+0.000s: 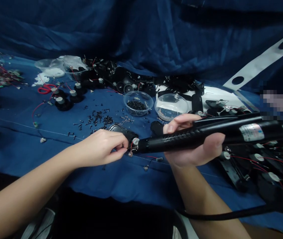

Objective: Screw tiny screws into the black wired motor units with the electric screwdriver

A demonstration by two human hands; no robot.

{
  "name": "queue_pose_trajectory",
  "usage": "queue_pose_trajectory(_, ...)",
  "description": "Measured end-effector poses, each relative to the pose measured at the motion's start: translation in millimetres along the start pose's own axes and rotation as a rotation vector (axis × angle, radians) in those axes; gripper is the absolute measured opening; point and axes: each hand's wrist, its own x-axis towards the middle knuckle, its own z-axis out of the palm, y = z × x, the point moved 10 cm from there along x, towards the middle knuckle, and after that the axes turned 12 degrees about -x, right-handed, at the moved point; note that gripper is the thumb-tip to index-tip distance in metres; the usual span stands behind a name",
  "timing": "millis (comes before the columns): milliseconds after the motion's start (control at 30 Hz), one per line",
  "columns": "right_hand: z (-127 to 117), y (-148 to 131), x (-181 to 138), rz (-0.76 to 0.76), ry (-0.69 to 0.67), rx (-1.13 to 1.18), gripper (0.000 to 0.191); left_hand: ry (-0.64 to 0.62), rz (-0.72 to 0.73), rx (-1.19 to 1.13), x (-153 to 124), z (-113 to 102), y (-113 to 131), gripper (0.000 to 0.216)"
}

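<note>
My right hand [193, 152] is wrapped round a black electric screwdriver [176, 136], held level with its tip pointing left. A paper label shows on its body and a lever runs along its top. My left hand [106, 146] is closed in a pinch right at the screwdriver's tip. Whatever lies between its fingertips is too small and hidden to make out. Behind the tip lies a black plastic housing [124, 132], partly covered by my left hand. A white motor [136, 141] with a red wire shows beside the tip.
Loose black screws [99, 119] lie beyond my left hand. Clear tubs stand behind, one with black screws [136, 105], another with small silvery pieces [167, 113]. Red scissors [46, 88] lie at left. Wired assemblies [258, 157] crowd the right. A black cord [231, 214] crosses my right forearm.
</note>
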Motion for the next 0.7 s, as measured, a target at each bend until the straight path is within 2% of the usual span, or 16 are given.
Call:
queue_pose_trajectory(133, 14, -10, -9, -0.145, -0.135, -0.023, 0.052, 0.016, 0.035, 0.041, 8, -9, 13, 0.009)
queue_pose_trajectory(233, 20, -9, -13, -0.152, -0.137, -0.036, 0.053, 0.082, 0.056, 0.069, 11, -23, 19, 0.008)
queue_pose_trajectory(333, 10, -9, -9, -0.096, 0.026, -0.012, 0.056, 0.143, 0.043, 0.005, 4, -29, 9, 0.008)
queue_pose_trajectory(467, -13, -7, -5, 0.001, 0.296, -0.024, 0.062, 0.301, 0.080, -0.075, -13, -31, -8, 0.008)
queue_pose_trajectory(533, -18, -8, -4, 0.015, 0.343, -0.033, 0.062, 0.330, 0.103, -0.092, -16, -27, -12, 0.007)
queue_pose_trajectory(700, -20, -10, -5, 0.008, 0.342, -0.046, 0.063, 0.340, 0.141, -0.118, -13, -21, -8, 0.006)
